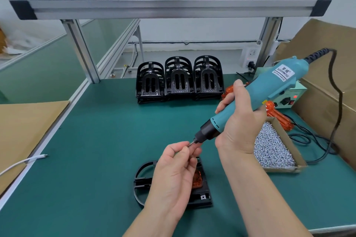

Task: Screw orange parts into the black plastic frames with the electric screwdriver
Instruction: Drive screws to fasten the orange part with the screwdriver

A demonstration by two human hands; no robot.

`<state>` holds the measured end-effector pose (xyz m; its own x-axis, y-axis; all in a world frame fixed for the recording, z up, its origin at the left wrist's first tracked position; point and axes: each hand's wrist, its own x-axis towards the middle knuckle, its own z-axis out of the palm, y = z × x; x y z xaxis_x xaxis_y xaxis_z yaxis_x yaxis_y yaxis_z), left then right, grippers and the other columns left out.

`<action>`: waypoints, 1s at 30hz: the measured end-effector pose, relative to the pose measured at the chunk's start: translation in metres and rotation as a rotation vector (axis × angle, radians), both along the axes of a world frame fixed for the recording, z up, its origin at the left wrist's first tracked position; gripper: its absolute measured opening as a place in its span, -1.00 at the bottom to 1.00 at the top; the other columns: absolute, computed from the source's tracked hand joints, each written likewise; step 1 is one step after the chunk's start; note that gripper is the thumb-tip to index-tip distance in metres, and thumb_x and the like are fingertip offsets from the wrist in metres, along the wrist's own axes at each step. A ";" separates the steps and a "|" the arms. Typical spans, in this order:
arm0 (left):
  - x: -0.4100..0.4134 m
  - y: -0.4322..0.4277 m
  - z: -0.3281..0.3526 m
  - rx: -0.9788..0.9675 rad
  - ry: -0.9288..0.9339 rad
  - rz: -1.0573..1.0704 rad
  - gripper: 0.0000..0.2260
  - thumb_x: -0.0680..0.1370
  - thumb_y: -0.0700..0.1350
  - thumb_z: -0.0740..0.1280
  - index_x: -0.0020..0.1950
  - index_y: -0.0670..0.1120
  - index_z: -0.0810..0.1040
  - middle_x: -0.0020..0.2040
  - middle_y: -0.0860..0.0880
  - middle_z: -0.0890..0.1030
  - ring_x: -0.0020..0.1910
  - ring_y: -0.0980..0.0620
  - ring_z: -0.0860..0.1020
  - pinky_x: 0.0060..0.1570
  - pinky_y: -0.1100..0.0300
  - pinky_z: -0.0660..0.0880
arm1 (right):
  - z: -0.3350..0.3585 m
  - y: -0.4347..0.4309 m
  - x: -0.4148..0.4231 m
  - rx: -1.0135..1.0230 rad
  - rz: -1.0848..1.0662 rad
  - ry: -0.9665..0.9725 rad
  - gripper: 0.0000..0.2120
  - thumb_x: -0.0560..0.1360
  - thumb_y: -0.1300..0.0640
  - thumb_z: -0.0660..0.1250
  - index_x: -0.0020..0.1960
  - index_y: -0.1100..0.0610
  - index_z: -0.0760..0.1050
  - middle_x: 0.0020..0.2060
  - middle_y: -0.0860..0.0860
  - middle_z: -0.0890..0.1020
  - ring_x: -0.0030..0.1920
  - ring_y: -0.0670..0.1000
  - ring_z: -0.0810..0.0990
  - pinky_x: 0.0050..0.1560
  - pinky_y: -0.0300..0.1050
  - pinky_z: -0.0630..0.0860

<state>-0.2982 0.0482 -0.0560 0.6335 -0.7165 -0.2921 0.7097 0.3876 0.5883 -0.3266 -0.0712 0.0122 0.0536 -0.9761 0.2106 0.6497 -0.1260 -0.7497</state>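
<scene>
My right hand (pixel 238 121) grips the teal electric screwdriver (pixel 260 94), which is tilted with its bit pointing down and left. My left hand (pixel 179 163) pinches something small, likely a screw, right at the bit tip (pixel 190 144); the screw itself is too small to make out. Under my left hand a black plastic frame (pixel 202 196) lies flat on the green mat, with an orange part (pixel 197 179) seated in it, partly hidden by my hand. More orange parts (pixel 279 118) lie to the right behind the screwdriver.
Three stacks of black frames (pixel 180 81) stand at the back of the mat. A cardboard tray of silver screws (pixel 273 146) sits to the right, with a power supply box (pixel 289 96) and large cardboard box (pixel 327 75) beyond. A white cable (pixel 25 161) lies at the left edge.
</scene>
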 end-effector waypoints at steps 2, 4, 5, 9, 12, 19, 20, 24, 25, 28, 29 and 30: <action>-0.004 -0.001 0.000 0.033 -0.051 0.028 -0.92 0.56 -0.32 0.26 0.01 -0.20 0.50 -0.03 -0.21 0.68 -0.11 0.03 0.65 -0.17 0.31 0.55 | -0.002 0.000 0.000 0.005 -0.019 0.012 -0.77 0.47 0.12 0.40 -0.15 0.20 0.36 -0.52 -0.03 0.44 -0.55 0.00 0.39 -0.43 -0.16 0.38; -0.009 -0.004 0.000 0.056 -0.089 0.068 -0.91 0.58 -0.32 0.23 0.01 -0.19 0.50 -0.04 -0.18 0.68 -0.08 0.04 0.65 -0.12 0.31 0.52 | -0.004 0.002 0.000 0.006 -0.039 0.008 -0.77 0.47 0.13 0.40 -0.16 0.19 0.36 -0.52 -0.04 0.45 -0.55 0.00 0.40 -0.42 -0.16 0.39; -0.011 -0.005 0.001 0.060 -0.098 0.091 -0.91 0.58 -0.32 0.24 0.00 -0.19 0.50 -0.05 -0.17 0.67 -0.08 0.04 0.65 -0.10 0.30 0.51 | -0.004 0.003 0.000 0.013 -0.053 0.004 -0.79 0.48 0.13 0.40 -0.17 0.15 0.37 -0.52 -0.04 0.45 -0.54 0.00 0.40 -0.41 -0.16 0.40; -0.015 -0.008 0.004 0.066 -0.126 0.140 -0.90 0.58 -0.34 0.24 -0.02 -0.18 0.50 -0.08 -0.16 0.66 -0.06 0.02 0.64 -0.02 0.25 0.46 | -0.007 0.007 0.001 0.076 -0.095 -0.030 -0.80 0.48 0.12 0.41 -0.09 0.11 0.36 -0.50 -0.04 0.46 -0.52 -0.01 0.42 -0.40 -0.17 0.44; -0.016 -0.006 0.003 0.078 -0.138 0.152 -0.89 0.60 -0.33 0.22 -0.03 -0.16 0.49 -0.02 -0.18 0.67 0.04 -0.01 0.66 0.01 0.23 0.46 | -0.010 0.007 0.002 0.124 -0.091 -0.035 -0.79 0.47 0.11 0.41 -0.08 0.08 0.36 -0.51 -0.05 0.47 -0.50 -0.01 0.42 -0.36 -0.14 0.45; -0.020 0.003 0.003 0.018 -0.235 0.044 -0.74 0.59 -0.30 0.27 0.26 -0.10 0.42 0.10 -0.23 0.67 0.16 -0.07 0.63 0.01 0.28 0.57 | -0.009 0.008 0.004 0.120 -0.022 -0.037 -0.81 0.47 0.12 0.41 -0.12 0.08 0.38 -0.51 -0.06 0.46 -0.51 -0.02 0.41 -0.36 -0.12 0.42; -0.020 0.006 0.003 0.037 -0.273 0.008 -0.66 0.61 -0.31 0.25 0.34 -0.02 0.38 0.10 -0.23 0.67 0.17 -0.07 0.63 0.04 0.24 0.57 | -0.008 0.008 0.004 0.110 -0.011 -0.038 -0.81 0.47 0.12 0.41 -0.13 0.07 0.39 -0.51 -0.06 0.46 -0.51 -0.02 0.41 -0.36 -0.12 0.42; -0.010 0.031 -0.001 0.373 -0.742 0.043 -0.47 0.59 -0.23 0.34 0.44 0.16 0.25 0.02 0.02 0.71 0.06 0.07 0.65 0.16 0.01 0.51 | -0.004 0.007 0.002 0.046 0.040 -0.006 -0.81 0.48 0.09 0.42 -0.12 0.08 0.39 -0.50 -0.06 0.47 -0.52 -0.03 0.41 -0.39 -0.15 0.41; 0.000 0.040 -0.003 0.489 -0.923 0.117 -0.47 0.55 -0.16 0.39 0.41 0.20 0.28 0.04 0.11 0.69 0.07 0.14 0.61 0.17 0.08 0.48 | -0.005 0.008 0.002 0.024 0.056 0.013 -0.81 0.48 0.09 0.42 -0.11 0.08 0.40 -0.50 -0.06 0.47 -0.52 -0.02 0.41 -0.39 -0.16 0.41; 0.036 0.068 -0.007 0.766 -1.431 0.134 -0.48 0.40 0.21 0.37 0.33 0.32 0.33 0.26 0.40 0.40 0.36 0.27 0.32 0.32 0.25 0.23 | -0.010 0.013 0.002 -0.039 0.113 0.082 -0.82 0.48 0.09 0.43 -0.12 0.09 0.42 -0.50 -0.03 0.46 -0.52 0.00 0.41 -0.40 -0.17 0.40; 0.047 0.077 -0.012 0.797 -1.516 0.045 -0.41 0.36 0.29 0.35 0.37 0.31 0.31 0.33 0.42 0.29 0.44 0.27 0.21 0.38 0.21 0.17 | -0.014 0.016 0.002 -0.062 0.132 0.105 -0.82 0.48 0.09 0.43 -0.12 0.11 0.43 -0.50 -0.02 0.46 -0.52 0.00 0.41 -0.40 -0.17 0.40; 0.055 0.084 -0.018 0.809 -1.568 -0.064 -0.31 0.32 0.37 0.34 0.42 0.31 0.27 0.41 0.41 0.21 0.49 0.26 0.12 0.43 0.17 0.11 | -0.017 0.019 0.003 -0.090 0.152 0.123 -0.82 0.49 0.10 0.43 -0.11 0.12 0.43 -0.49 -0.02 0.46 -0.52 0.00 0.41 -0.40 -0.18 0.41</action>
<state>-0.2428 0.1324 -0.0740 0.6188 -0.7462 0.2456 -0.6581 -0.3217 0.6808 -0.3237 -0.0520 -0.0048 0.2291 -0.9324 0.2794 0.5706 -0.1039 -0.8146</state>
